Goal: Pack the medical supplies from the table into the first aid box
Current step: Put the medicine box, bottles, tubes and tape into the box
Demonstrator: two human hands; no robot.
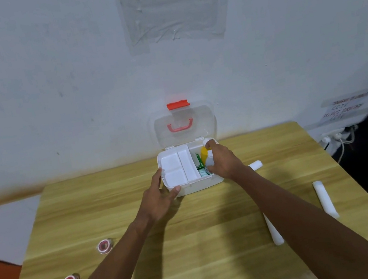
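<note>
Right hand [224, 160] grips a yellow-and-white bottle [206, 156] over the open white plastic first aid box [198, 184] at frame centre; left hand [161, 196], fingers spread, steadies its front corner.

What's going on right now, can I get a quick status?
Left hand steadying first aid box. Right hand lowering yellow-and-white bottle into it. Two tape rolls, three white rolls unpacked. Nothing blocking.

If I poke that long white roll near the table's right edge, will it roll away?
Probably. The long white wrapped roll looks round and lies flat on the smooth wooden table, near its edge. It likely feels light and soft, like gauze.
</note>
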